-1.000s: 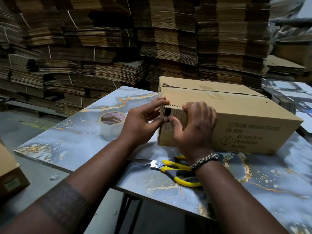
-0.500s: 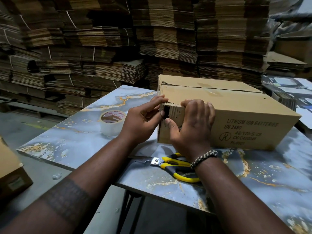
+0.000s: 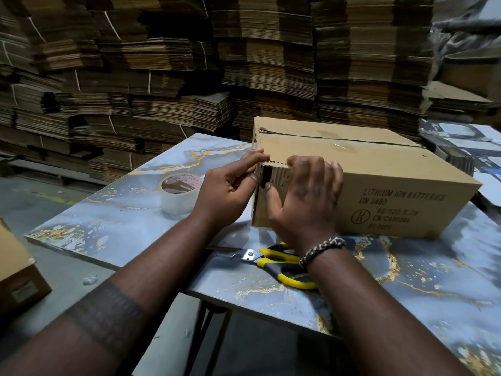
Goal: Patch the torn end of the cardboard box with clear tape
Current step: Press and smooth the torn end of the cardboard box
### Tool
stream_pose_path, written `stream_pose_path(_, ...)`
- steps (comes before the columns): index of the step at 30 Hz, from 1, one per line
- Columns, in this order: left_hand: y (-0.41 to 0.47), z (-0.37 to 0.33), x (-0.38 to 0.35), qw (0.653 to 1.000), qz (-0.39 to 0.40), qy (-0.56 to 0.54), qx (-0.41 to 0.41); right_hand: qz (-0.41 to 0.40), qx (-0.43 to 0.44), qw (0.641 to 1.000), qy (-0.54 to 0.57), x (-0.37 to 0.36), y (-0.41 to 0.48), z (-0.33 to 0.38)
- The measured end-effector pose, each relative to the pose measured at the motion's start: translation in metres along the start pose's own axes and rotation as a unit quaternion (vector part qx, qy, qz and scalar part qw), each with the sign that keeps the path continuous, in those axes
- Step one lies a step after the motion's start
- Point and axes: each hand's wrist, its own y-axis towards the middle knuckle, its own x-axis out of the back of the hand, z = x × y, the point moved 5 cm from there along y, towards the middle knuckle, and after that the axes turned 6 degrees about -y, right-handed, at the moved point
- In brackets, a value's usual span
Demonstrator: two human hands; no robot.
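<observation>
Marbled table (image 3: 113, 221), stacked cardboard (image 3: 168, 77) behind

Cardboard box (image 3: 379, 185) on table (image 3: 122, 221). Tape roll (image 3: 179, 194) left of box, well apart. Scissors (image 3: 282, 263) in front of box, near. Both hands at box's left end: left hand (image 3: 227, 196), right hand (image 3: 306, 196). Flattened cardboard stacks (image 3: 189, 77) behind box.

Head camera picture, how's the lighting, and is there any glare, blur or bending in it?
Head view: dim overall, the stacked cardboard falling into deep shadow; a small glare spot on the clear tape across the box top; wide-angle bending at the edges, with the forearms stretched; the box's printed lettering reads fairly sharp, the right table edge soft.
</observation>
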Motion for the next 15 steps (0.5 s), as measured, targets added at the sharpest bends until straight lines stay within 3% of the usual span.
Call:
stream_pose_path(6,-0.0004,0.0072,0.0002,1.0,0.008,-0.021,0.006,-0.041,0.004,0.999,-0.013,-0.0031,0.0001,-0.0027)
stream_pose_path(15,0.0014,0.0038,0.0008,0.999,-0.029,0.034,-0.015,-0.083,-0.045,0.995,0.025,0.0024,0.0088,0.0005)
